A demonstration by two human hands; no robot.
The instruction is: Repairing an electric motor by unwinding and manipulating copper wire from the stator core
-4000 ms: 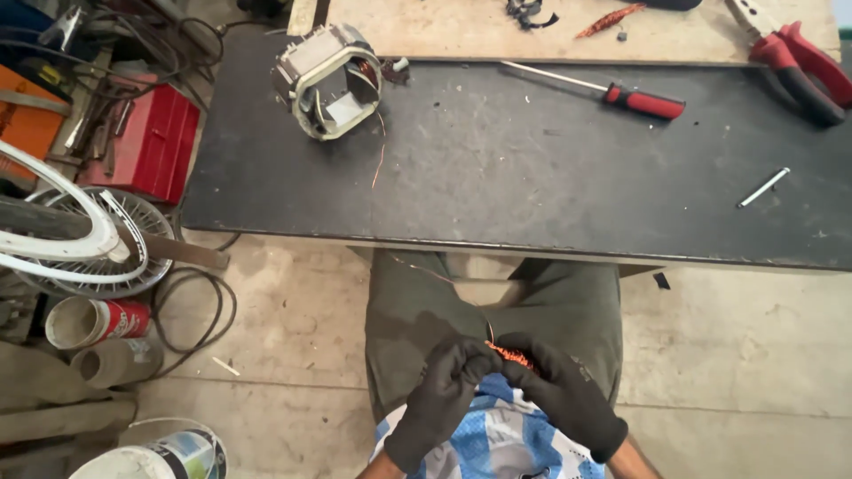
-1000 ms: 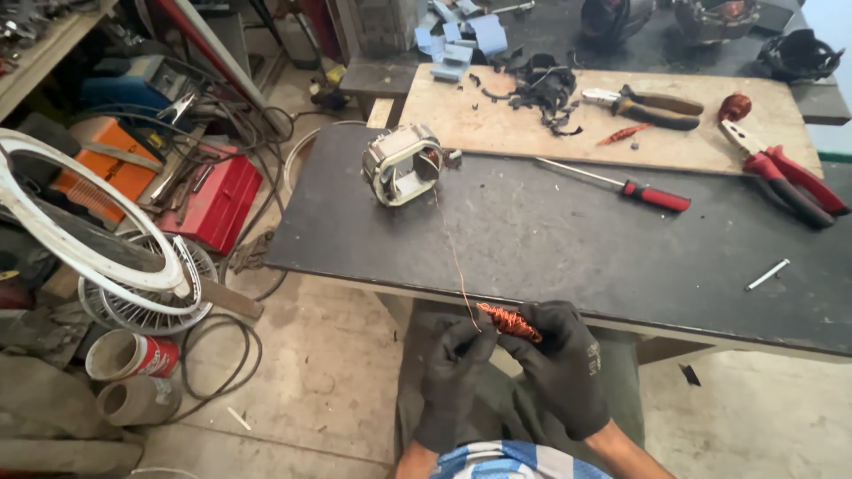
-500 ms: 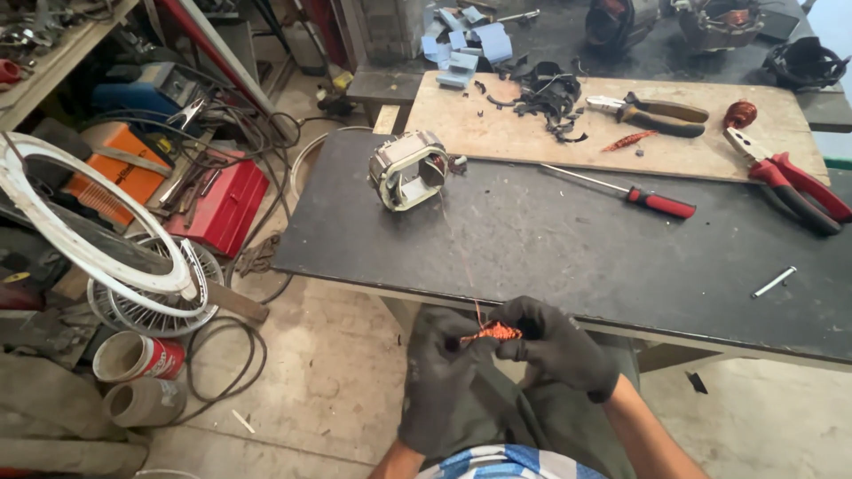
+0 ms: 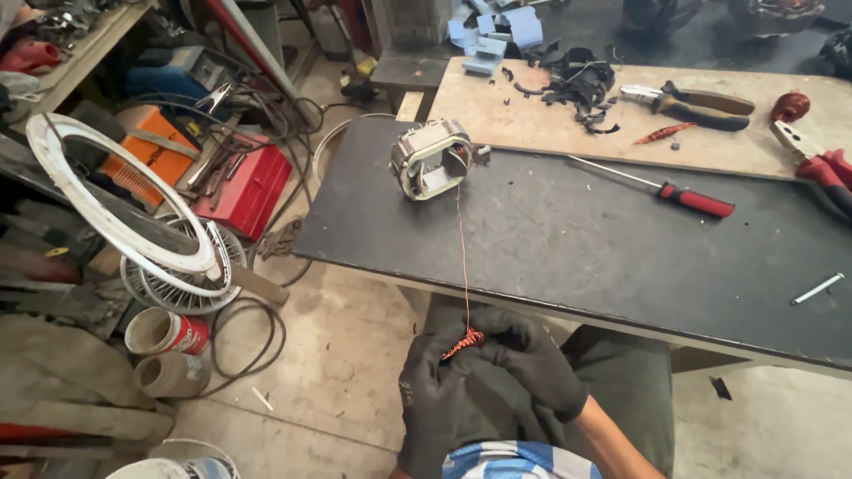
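We note both gloved hands, left hand (image 4: 437,390) and right hand (image 4: 532,359), pinching the small copper wire coil (image 4: 463,341) below the tabletop's (image 4: 550,239) near edge, its strand now drawn taut up to the stator (image 4: 432,158) near the far-left corner, unlike half a second ago.

A cluttered repair workshop: a dark table (image 4: 577,239) carries a motor stator (image 4: 432,158), a red-handled screwdriver (image 4: 661,188) and pliers (image 4: 688,102) on a far wooden board (image 4: 550,124), while a red toolbox (image 4: 247,182), fan guards (image 4: 124,208) and cables (image 4: 257,333) crowd the floor at left.
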